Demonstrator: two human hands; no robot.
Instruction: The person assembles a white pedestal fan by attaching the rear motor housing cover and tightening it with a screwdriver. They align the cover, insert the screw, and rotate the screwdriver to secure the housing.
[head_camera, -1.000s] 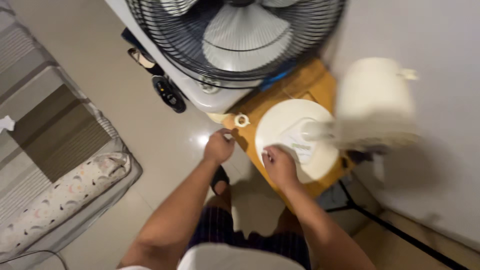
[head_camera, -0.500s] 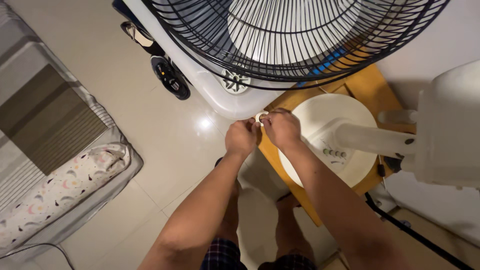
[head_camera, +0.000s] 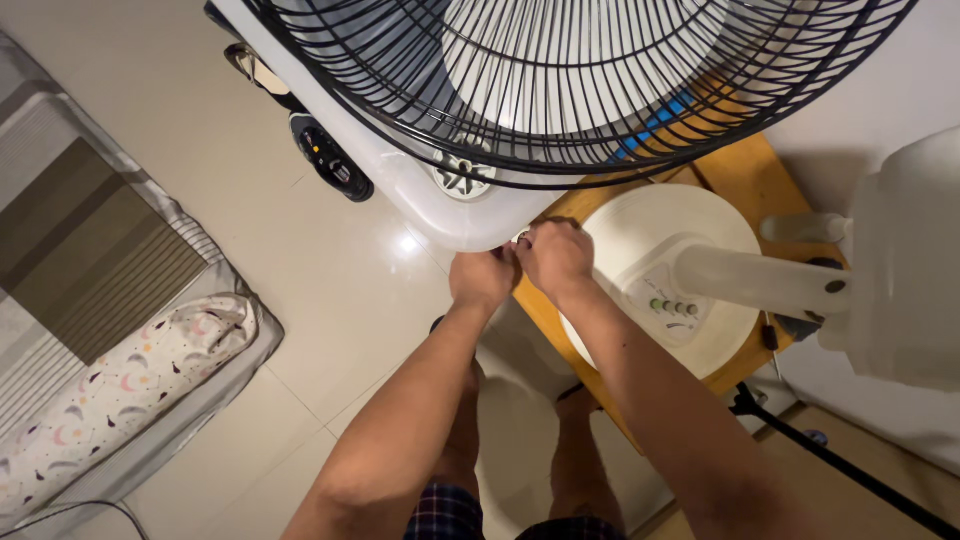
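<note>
Both hands, left hand (head_camera: 481, 279) and right hand (head_camera: 553, 256), pinched closed on one small white part (head_camera: 520, 238) at wooden stool (head_camera: 745, 165) corner; one round fan base (head_camera: 640, 225) on stool.

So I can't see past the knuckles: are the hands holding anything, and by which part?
Both hands pinch a small white part at the wooden stool's edge; grip spot hidden.

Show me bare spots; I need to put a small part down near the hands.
The pale floor tiles between the mattress and the wooden stool lie bare. The stool is crowded: the round fan base fills it, and both hands bunch at its corner.
</note>
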